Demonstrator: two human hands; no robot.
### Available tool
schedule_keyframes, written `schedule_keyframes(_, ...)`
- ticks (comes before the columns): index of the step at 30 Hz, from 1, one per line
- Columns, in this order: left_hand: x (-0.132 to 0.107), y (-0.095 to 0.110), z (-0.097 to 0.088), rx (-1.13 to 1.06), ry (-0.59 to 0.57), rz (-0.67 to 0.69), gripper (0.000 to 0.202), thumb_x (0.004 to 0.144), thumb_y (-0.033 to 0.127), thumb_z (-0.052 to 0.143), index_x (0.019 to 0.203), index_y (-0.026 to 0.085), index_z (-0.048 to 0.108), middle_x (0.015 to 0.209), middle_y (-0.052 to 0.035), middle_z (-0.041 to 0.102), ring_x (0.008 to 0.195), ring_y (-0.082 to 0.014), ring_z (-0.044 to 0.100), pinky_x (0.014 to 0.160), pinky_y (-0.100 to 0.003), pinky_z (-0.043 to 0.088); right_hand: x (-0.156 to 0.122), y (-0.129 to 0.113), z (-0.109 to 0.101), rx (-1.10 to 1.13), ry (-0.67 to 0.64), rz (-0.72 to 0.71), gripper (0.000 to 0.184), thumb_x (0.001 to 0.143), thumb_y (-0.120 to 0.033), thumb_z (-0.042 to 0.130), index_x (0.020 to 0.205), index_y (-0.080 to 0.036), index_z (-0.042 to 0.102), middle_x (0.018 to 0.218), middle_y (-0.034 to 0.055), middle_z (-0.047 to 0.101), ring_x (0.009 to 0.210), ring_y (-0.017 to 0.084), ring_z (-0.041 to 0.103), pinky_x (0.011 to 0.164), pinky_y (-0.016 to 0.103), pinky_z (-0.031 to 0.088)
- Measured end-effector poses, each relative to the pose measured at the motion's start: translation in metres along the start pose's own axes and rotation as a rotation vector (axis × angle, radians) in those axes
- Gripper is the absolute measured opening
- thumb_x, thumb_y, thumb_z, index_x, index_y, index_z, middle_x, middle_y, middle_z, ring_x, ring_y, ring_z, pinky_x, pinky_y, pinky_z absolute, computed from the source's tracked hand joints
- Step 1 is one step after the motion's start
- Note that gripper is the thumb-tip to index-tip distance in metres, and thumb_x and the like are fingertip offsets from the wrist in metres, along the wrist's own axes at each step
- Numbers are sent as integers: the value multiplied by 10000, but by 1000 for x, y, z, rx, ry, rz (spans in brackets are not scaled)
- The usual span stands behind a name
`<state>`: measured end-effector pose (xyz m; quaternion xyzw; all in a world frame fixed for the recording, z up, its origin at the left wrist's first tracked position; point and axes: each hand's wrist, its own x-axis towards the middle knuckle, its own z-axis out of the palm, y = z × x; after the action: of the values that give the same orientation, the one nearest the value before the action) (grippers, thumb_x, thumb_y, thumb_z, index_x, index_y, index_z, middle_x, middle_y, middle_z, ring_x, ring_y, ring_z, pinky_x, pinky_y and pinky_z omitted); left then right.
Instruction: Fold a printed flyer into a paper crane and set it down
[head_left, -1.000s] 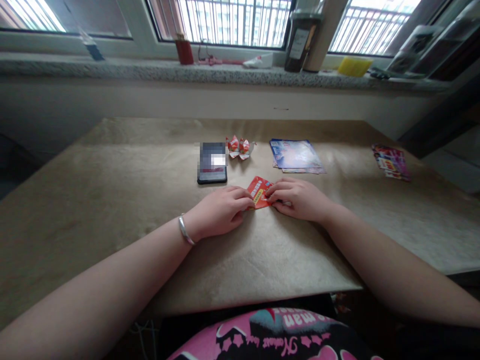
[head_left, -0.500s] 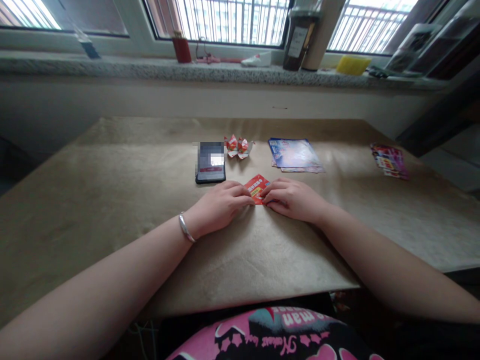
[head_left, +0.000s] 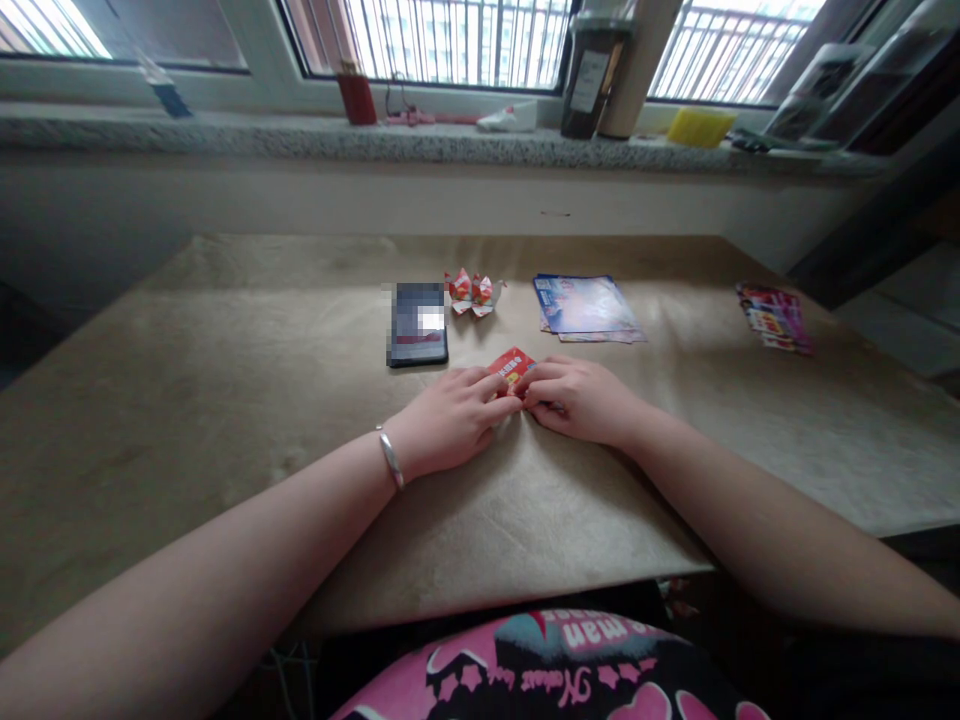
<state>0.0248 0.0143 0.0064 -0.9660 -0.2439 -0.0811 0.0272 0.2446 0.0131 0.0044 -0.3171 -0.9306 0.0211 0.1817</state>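
Note:
A small piece of red printed paper [head_left: 513,364] lies flat on the table between my hands, its near part covered by my fingers. My left hand [head_left: 466,415] presses on its left and near side, thumb and fingertips at the near corner. On the right edge my right hand [head_left: 574,398] has its fingers bent and closed on the paper. The fingertips of both hands almost meet. Just beyond the paper stand two folded red-and-white paper figures [head_left: 474,293], side by side and touching. A phone [head_left: 418,350] with a blurred screen rests left of them.
Blue printed sheets [head_left: 589,305] lie stacked beyond my right hand. Further right is a pile of pink and red printed papers [head_left: 776,320]. A stone windowsill [head_left: 450,146] behind the table [head_left: 225,400] holds a red can [head_left: 356,97], a dark container [head_left: 590,80] and a yellow block [head_left: 700,127].
My left hand has slid right across the paper toward my right fingertips, covering more of its near part. My right hand keeps nearly the same place.

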Motion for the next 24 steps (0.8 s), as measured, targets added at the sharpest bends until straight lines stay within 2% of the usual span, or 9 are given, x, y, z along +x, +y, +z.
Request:
schedule_keyframes(6,-3,-5,-7,101,-13,47,287,885,189,451,1152,206,555,1090,-64,584,1012,-213,500,959,-378,386,1,0,0,-49,5,-13,184,848,-189,496,777,-196,665,888,49,693,822,176,580,728,286,460)
schedule_keyframes(15,-6,-10,-13,105,-54,17,248,887,149,429,1065,175,600,1046,-82,601,923,-193,538,789,-309,457,0,1,1,-34,18,-28,174,837,-175,501,755,-205,651,866,42,688,799,167,571,709,277,447)
schedule_keyframes(24,-11,-13,-23,94,-80,19,238,863,111,457,987,179,647,1023,-64,634,857,-176,564,753,-297,460,-1,-1,1,-28,11,-20,181,839,-176,496,777,-214,661,917,43,694,838,172,581,730,284,450)
